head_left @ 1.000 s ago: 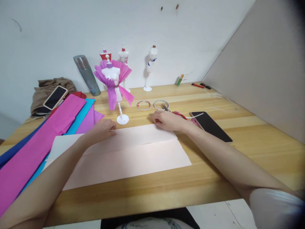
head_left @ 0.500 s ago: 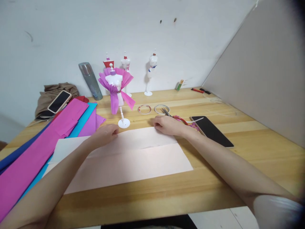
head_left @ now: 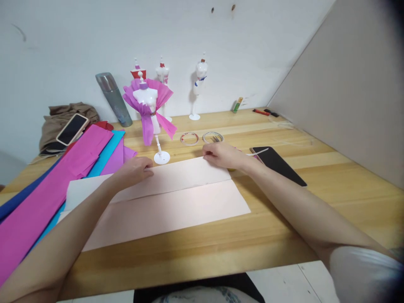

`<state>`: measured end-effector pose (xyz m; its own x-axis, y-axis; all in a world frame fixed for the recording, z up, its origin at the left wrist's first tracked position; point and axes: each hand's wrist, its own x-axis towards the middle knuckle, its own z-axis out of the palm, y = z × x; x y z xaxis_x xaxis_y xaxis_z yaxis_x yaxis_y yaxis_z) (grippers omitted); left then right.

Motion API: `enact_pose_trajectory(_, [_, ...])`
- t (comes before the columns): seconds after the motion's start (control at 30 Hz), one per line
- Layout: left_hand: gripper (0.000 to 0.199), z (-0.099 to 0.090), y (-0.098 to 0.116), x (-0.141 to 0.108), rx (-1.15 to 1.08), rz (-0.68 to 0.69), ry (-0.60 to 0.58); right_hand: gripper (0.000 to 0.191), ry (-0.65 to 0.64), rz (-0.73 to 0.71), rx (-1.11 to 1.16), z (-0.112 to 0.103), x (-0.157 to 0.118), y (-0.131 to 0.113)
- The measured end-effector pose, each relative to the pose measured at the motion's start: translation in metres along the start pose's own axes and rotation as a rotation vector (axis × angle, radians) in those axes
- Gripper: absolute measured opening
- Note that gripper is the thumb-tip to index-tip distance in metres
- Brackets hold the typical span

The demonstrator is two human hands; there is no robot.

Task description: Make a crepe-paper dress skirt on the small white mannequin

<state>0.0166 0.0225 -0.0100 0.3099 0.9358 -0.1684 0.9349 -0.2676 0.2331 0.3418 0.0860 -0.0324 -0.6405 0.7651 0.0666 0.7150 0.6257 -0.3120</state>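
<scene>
The paper (head_left: 176, 214) lies on the table (head_left: 195, 252), in front of the near mannequin (head_left: 147, 97). It shows two pale bands divided by a lengthwise line; whether this is a fold or two overlapping sheets cannot be determined.

Left hand (head_left: 135, 171): at the far edge, fingers curled with a narrow gap; grip on the paper cannot be confirmed. Right hand (head_left: 223, 155): at the far right corner, thumb and fingers apparently pinching the edge.

Status, as judged: the paper is laid out and in handling; its two bands are not aligned edge to edge. None of it is on a mannequin. The near mannequin already carries a wrap (head_left: 164, 93).

The scissors (head_left: 216, 139) lie beyond the right hand, unheld, partly hidden. Two rings (head_left: 190, 144) lie near them. A tablet (head_left: 282, 166) lies to the right; coloured sheets (head_left: 83, 147) lie to the left.
</scene>
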Motion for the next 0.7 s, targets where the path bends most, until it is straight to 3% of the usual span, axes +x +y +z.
enact_pose_trajectory(0.17, [0.013, 0.0, 0.0, -0.001, 0.008, -0.005, -0.036, 0.023, -0.036, -0.012, 0.016, -0.002, -0.001, -0.001])
enact_pose_trajectory(0.6, [0.027, -0.002, 0.003, -0.003, 0.053, 0.038, -0.155, 0.005, -0.179, -0.092, -0.008, -0.012, -0.005, -0.011])
enact_pose_trajectory(0.7, [0.017, 0.003, 0.002, -0.003, 0.086, 0.087, -0.143, 0.009, -0.234, -0.052, -0.018, -0.014, -0.006, -0.016])
